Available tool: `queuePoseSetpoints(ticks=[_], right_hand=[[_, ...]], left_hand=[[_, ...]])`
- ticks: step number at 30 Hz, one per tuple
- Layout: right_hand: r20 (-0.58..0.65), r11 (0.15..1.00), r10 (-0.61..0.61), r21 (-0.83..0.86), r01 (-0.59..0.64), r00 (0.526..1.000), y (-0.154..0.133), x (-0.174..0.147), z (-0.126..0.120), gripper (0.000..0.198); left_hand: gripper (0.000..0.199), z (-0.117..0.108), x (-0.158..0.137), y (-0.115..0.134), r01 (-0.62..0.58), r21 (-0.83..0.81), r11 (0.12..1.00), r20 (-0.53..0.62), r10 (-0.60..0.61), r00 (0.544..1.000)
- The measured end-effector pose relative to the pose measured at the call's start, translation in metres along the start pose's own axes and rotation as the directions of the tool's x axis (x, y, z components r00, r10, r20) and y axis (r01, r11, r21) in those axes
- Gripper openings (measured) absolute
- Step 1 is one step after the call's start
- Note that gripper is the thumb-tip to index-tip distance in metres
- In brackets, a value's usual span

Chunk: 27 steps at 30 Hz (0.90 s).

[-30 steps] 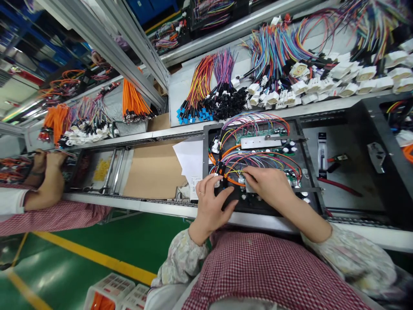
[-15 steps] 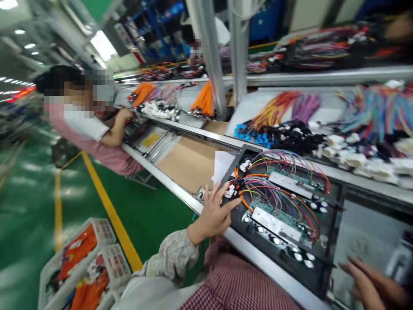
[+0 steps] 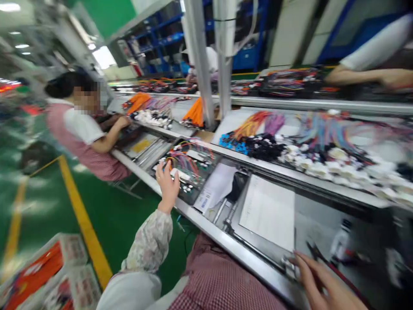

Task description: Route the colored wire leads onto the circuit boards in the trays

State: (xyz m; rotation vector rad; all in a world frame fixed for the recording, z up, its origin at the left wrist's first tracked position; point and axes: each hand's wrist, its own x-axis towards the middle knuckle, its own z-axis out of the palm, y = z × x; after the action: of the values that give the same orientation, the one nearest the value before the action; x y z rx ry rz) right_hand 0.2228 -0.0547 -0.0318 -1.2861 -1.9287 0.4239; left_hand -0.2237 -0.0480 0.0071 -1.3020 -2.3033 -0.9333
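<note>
I count one black tray (image 3: 193,198) carrying two wired circuit boards, each with one pale bar (image 3: 180,174) along it. Ahead of me lie one white paper sheet (image 3: 269,211), one labelled white packet (image 3: 217,185) and one black-capped bottle (image 3: 340,239). Two orange wire bundles (image 3: 194,113) stand on the far shelf; the white connectors (image 3: 338,165) to the right are too blurred to count. Two white crates (image 3: 74,249) are at lower left. Three other people are in view: one seated at left, one behind the metal posts, one across the line at right.

The work surface is a line edged by metal rails (image 3: 209,228), with the tray between them, left of the packet. The floor (image 3: 97,185) is green, marked with yellow stripes.

My left hand (image 3: 167,183) reaches out, fingers spread wide, at the tray's near left part; I cannot tell whether it touches. My right hand (image 3: 318,277) is low at right, fingertips beside a metal fitting (image 3: 290,267) near the sheet's corner; blur prevents confirming any grip.
</note>
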Motion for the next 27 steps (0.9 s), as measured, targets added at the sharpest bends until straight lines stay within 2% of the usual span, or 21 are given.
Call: queuePoseSetpoints(ticks=[1,2,3,4,6,7,8,9,12,15,17,19,21,24,27], right_hand=[[-0.030,0.999,-0.045,0.016,0.046,0.999,-0.008,-0.001,-0.003,0.024],[-0.068,0.994,-0.096,0.035,0.099,0.993,-0.017,-0.001,-0.005,0.020],[-0.090,0.990,-0.126,0.046,0.131,0.988,-0.026,0.000,-0.008,0.017],[-0.112,0.986,-0.150,0.052,0.157,0.982,-0.033,0.002,-0.011,0.015],[-0.147,0.975,-0.204,0.057,0.214,0.968,-0.043,0.006,-0.018,0.017],[-0.185,0.971,-0.221,0.045,0.233,0.958,-0.045,0.006,-0.023,0.017],[-0.224,0.970,-0.228,0.029,0.240,0.948,-0.045,0.005,-0.029,0.016],[-0.266,0.972,-0.224,0.012,0.235,0.938,-0.045,0.001,-0.035,0.016],[-0.369,0.984,-0.171,-0.022,0.176,0.913,-0.042,-0.016,-0.054,0.019],[-0.397,0.989,-0.144,-0.030,0.144,0.906,-0.038,-0.032,-0.067,0.026],[-0.389,0.989,-0.144,-0.038,0.141,0.910,-0.036,-0.038,-0.073,0.027],[-0.383,0.990,-0.142,-0.054,0.131,0.913,-0.034,-0.041,-0.079,0.026],[-0.380,0.988,-0.151,-0.083,0.129,0.912,-0.029,-0.043,-0.088,0.026],[-0.355,0.975,-0.199,-0.166,0.148,0.913,-0.013,-0.037,-0.107,0.026],[-0.248,0.960,-0.193,-0.249,0.130,0.949,0.019,-0.005,-0.133,0.018]], left_hand=[[0.050,0.013,-0.010,0.028,-0.112,-0.081,0.990,0.027,0.114,0.993],[0.049,0.026,-0.023,0.061,-0.227,-0.177,0.958,0.076,0.243,0.967],[0.048,0.037,-0.040,0.096,-0.326,-0.280,0.903,0.133,0.373,0.918],[0.047,0.045,-0.059,0.132,-0.408,-0.387,0.827,0.192,0.505,0.842],[0.046,0.053,-0.097,0.201,-0.519,-0.576,0.631,0.254,0.742,0.620],[0.047,0.054,-0.114,0.231,-0.540,-0.648,0.537,0.263,0.824,0.502],[0.050,0.053,-0.129,0.260,-0.549,-0.696,0.463,0.268,0.876,0.400],[0.054,0.052,-0.142,0.285,-0.553,-0.725,0.411,0.271,0.908,0.319],[0.063,0.052,-0.171,0.345,-0.582,-0.767,0.270,0.231,0.963,0.142],[0.058,0.058,-0.190,0.378,-0.632,-0.772,0.065,0.126,0.991,-0.051],[0.053,0.063,-0.198,0.387,-0.653,-0.757,-0.019,0.112,0.981,-0.158],[0.052,0.067,-0.202,0.387,-0.669,-0.742,-0.045,0.126,0.971,-0.204],[0.049,0.068,-0.201,0.381,-0.683,-0.729,-0.046,0.129,0.971,-0.203],[0.042,0.064,-0.189,0.359,-0.691,-0.722,-0.022,0.127,0.978,-0.164],[0.048,0.056,-0.170,0.323,-0.669,-0.741,0.062,0.160,0.983,-0.086]])
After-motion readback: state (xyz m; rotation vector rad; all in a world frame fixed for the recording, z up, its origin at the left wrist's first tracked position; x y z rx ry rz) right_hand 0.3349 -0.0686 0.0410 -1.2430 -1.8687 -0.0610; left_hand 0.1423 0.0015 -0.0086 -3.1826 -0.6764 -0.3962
